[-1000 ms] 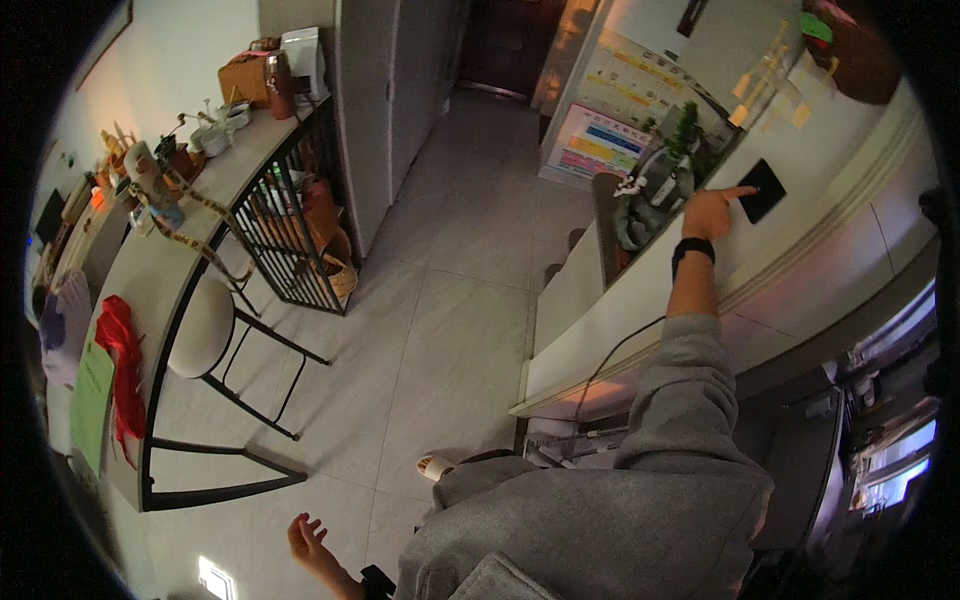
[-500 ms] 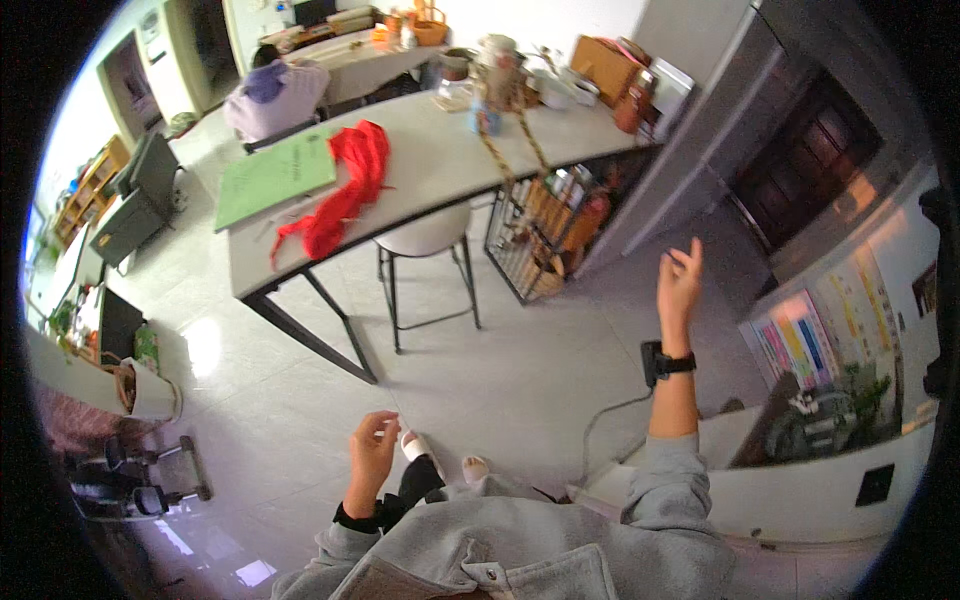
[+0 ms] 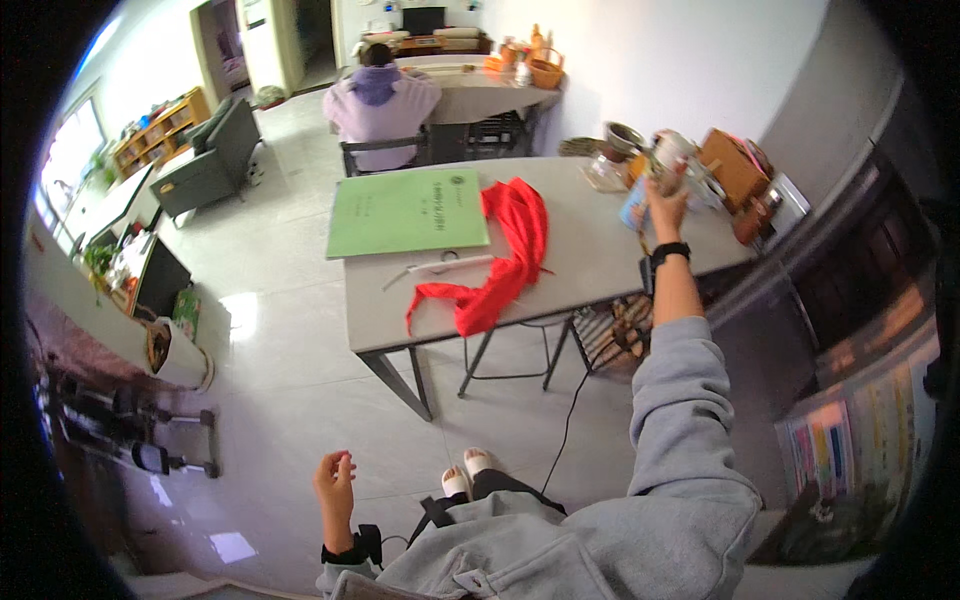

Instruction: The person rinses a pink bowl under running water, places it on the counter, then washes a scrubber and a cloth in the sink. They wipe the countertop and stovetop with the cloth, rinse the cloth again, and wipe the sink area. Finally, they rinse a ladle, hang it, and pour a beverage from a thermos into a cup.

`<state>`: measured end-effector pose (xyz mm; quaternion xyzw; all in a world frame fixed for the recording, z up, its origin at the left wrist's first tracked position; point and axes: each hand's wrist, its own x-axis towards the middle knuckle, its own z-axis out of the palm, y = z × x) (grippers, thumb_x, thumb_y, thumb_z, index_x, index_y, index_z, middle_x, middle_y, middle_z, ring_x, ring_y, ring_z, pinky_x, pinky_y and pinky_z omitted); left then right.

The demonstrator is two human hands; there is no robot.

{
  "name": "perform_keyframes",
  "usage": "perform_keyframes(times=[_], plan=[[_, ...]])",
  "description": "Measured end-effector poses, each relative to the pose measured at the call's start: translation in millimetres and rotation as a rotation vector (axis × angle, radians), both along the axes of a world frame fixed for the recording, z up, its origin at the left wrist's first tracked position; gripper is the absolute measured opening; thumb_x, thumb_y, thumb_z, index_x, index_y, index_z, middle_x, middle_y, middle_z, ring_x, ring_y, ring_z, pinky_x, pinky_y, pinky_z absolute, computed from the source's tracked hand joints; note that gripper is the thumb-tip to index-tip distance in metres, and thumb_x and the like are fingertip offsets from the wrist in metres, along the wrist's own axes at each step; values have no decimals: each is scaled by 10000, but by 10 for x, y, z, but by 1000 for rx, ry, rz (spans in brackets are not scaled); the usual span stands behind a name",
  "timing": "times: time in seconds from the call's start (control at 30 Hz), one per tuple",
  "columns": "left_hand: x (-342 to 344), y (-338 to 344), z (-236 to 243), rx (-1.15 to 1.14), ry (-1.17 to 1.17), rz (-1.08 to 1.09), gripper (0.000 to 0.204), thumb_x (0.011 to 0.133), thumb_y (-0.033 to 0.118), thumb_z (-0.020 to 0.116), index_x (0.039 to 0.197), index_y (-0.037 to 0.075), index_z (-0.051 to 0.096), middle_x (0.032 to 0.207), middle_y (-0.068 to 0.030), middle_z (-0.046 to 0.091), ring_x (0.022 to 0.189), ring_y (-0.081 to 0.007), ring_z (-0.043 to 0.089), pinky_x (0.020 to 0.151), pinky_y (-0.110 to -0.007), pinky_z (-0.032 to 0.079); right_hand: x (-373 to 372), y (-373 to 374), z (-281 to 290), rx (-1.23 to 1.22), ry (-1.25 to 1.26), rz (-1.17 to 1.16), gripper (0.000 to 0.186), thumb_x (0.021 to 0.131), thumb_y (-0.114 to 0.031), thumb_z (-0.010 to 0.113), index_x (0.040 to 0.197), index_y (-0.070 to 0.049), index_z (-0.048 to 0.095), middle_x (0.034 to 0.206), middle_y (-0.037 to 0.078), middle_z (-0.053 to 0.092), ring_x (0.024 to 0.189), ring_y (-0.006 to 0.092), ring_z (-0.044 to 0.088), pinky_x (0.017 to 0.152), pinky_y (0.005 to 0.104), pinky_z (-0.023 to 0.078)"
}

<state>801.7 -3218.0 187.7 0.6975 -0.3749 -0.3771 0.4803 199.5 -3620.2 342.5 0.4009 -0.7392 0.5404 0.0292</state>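
Note:
My right hand (image 3: 666, 212) reaches over the far right part of the table (image 3: 590, 262), at a cluster of small things. It is at a pale bundle (image 3: 672, 150) with a patterned strap, beside a light-blue container (image 3: 632, 210). Its fingers are partly hidden and blurred, so their grip is unclear. My left hand (image 3: 335, 480) hangs low over the floor, loosely curled, with no held object visible. Across the left half of the table lie a large green folder (image 3: 405, 215), a crumpled red cloth (image 3: 515, 255) and a white strip-like object (image 3: 450, 267).
A glass pot (image 3: 610, 165), a brown box (image 3: 735, 165) and a reddish-brown bottle (image 3: 757, 218) crowd the table's right end. A stool (image 3: 507, 365) and a wire rack (image 3: 612, 335) stand below. Another person (image 3: 380, 105) sits beyond the table. A dark cable (image 3: 570, 425) hangs near my legs.
My right arm has stretched forward, bringing its hand from above the floor to the things on the table. My view has turned rightward-to-left and the table looks closer. My left hand stays low.

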Motion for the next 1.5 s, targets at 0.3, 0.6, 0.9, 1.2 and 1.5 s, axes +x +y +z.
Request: perform_keyframes(times=[0.3, 0.6, 0.9, 1.2, 1.5], plan=[[-150, -480, 29, 53, -1, 23, 180, 885, 163, 594, 960, 4, 631, 846, -79, 654, 725, -141, 638, 608, -260, 511, -521, -716, -265, -244, 170, 5, 1053, 635, -388, 804, 1366, 62, 194, 1309, 227, 433, 1218, 333, 439, 1022, 388, 346], [32, -1095, 159, 23, -93, -209, 180, 884, 125, 599, 1002, -8, 628, 848, -84, 670, 775, -133, 647, 661, -269, 522, 463, 1382, 532, -200, -45, 328, 560, 829, -363, 657, 1226, 3, 509, 1221, 142, 537, 1075, 246, 541, 911, 393, 440], [1267, -1329, 681, -310, 50, -560, 358, 843, 204, 655, 1144, 31, 566, 1039, -132, 610, 920, -224, 614, 728, -308, 511, 3912, 2981, -9, 577, -1, 979, 648, 837, -364, 627, 1344, -48, 378, 1353, 152, 398, 1195, 290, 440, 1002, 436, 360], [2963, -773, 1281, -729, -277, -538, 981, 635, 385, 810, 1373, 3, 289, 1281, -198, 475, 1134, -333, 512, 866, -414, 464, 6873, 2965, -515, 52, 352, 1410, 783, 787, -378, 672, 1404, -73, 299, 1428, 156, 305, 1283, 317, 354, 1065, 442, 283], [4044, -78, 599, -279, -309, 7, 730, 582, 346, 828, 1163, 43, 504, 991, -160, 607, 884, -332, 616, 737, -370, 503, 8499, 2229, 249, 204, 19, 1701, 1055, 683, -758, 549, 1332, 55, 373, 1347, 178, 450, 1250, 275, 427, 1009, 393, 356]])
